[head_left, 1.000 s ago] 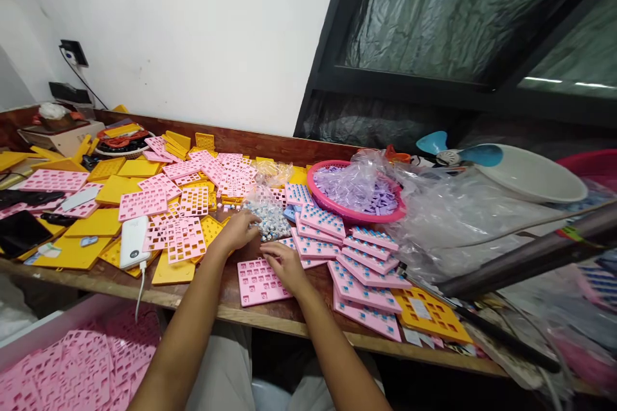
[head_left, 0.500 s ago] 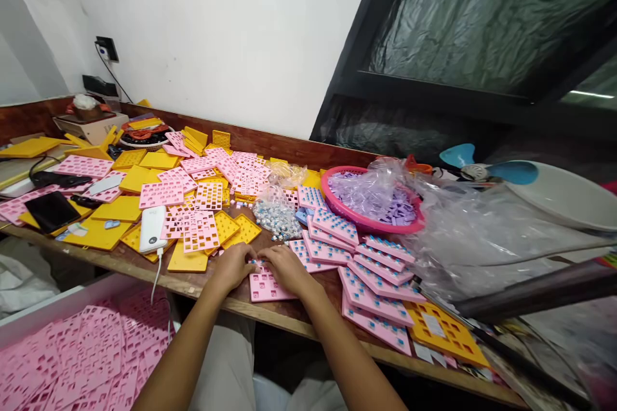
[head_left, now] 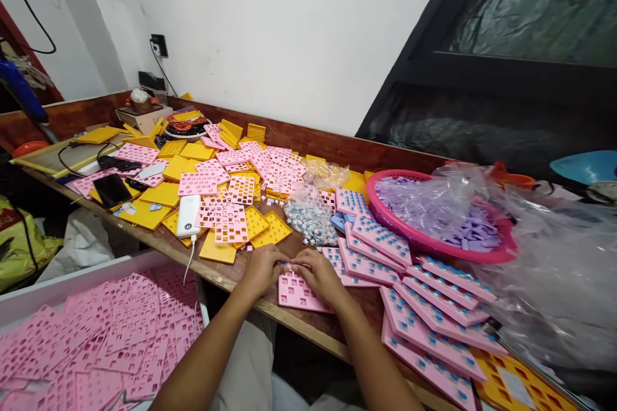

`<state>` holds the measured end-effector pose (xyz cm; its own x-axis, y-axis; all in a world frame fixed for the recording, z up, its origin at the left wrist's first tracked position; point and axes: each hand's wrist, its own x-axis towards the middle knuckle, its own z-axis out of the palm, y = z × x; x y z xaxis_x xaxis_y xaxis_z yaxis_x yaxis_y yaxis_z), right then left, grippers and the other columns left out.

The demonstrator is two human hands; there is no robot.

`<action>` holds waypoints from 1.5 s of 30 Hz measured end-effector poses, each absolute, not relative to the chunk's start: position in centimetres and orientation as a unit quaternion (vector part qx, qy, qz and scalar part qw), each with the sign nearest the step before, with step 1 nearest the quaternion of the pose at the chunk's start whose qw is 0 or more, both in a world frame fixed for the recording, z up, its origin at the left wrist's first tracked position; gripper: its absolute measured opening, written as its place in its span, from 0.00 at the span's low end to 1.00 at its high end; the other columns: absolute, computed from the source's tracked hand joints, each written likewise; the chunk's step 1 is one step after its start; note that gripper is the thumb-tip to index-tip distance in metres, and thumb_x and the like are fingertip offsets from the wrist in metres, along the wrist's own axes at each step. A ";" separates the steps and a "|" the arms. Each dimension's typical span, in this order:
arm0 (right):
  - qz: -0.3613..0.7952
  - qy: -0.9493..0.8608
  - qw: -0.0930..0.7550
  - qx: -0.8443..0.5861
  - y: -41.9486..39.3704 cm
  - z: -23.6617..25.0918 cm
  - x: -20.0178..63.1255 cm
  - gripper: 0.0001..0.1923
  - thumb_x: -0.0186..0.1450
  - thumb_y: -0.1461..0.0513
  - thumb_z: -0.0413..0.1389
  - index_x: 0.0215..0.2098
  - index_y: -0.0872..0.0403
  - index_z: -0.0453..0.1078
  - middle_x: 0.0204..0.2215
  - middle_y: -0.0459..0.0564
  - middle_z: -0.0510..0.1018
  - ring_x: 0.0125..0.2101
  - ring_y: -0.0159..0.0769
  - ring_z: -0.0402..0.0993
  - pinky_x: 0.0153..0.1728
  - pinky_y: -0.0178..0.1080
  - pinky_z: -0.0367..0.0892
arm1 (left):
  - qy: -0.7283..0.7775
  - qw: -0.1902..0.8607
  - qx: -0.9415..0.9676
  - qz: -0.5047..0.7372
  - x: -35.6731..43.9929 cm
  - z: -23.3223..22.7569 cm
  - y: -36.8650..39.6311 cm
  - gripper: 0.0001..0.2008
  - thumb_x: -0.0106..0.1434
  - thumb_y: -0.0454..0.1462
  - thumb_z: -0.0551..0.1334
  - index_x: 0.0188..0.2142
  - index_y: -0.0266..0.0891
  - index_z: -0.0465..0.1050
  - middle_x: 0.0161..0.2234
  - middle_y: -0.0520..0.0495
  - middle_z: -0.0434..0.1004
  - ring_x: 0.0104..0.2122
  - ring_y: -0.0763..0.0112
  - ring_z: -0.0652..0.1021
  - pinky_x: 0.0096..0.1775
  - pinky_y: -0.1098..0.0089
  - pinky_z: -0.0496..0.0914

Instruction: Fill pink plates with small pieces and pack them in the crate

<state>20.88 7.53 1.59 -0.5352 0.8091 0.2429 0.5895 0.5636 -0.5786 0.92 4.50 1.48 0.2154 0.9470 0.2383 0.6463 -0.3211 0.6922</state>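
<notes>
Both hands (head_left: 289, 270) stayed, seemingly pressing onto pink tray (head_left: 296, 293).

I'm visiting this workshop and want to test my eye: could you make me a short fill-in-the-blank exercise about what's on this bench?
1. Both hands, left hand and right hand, meet over a ____ grid tray at the bench edge.
2. The purple pieces under plastic lie in a round ____ basket.
3. The white power bank rests on ____ trays.
4. The trays stacked to the right hold small ____ pieces.

Missing words: pink; pink; yellow; blue
</notes>
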 end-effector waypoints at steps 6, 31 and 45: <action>0.150 -0.845 0.262 -0.442 5.9 0.4 20.4 0.12 0.71 0.60 0.54 0.46 0.51 0.79 0.39 0.54 0.78 0.43 0.42 0.72 0.45 0.44 0.69 | 0.558 0.270 0.730 0.286 0.9 2.3 5.2 0.08 0.60 0.36 0.67 0.39 0.44 0.84 0.37 0.47 0.83 0.37 0.65 0.79 0.41 0.67 0.70; 0.042 -0.820 0.082 -0.565 11.9 3.0 21.0 0.08 0.70 0.62 0.54 0.43 0.54 0.75 0.44 0.55 0.77 0.44 0.40 0.74 0.46 0.37 0.64 | 0.523 0.229 0.745 0.346 1.6 1.0 2.9 0.11 0.68 0.36 0.58 0.41 0.42 0.81 0.42 0.44 0.80 0.44 0.63 0.77 0.49 0.64 0.70; 0.281 -0.694 0.457 -0.480 5.9 2.8 26.2 0.14 0.71 0.56 0.53 0.49 0.51 0.76 0.46 0.53 0.81 0.46 0.43 0.77 0.49 0.45 0.71 | 0.480 0.238 0.746 0.395 1.6 2.7 7.7 0.10 0.67 0.37 0.59 0.44 0.40 0.79 0.44 0.44 0.81 0.44 0.64 0.78 0.48 0.65 0.71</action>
<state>26.20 5.94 2.84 -0.1225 0.9230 0.3647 0.4087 0.3818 -0.8290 1.56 7.68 2.70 0.2274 0.9047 0.3602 0.5282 -0.4254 0.7349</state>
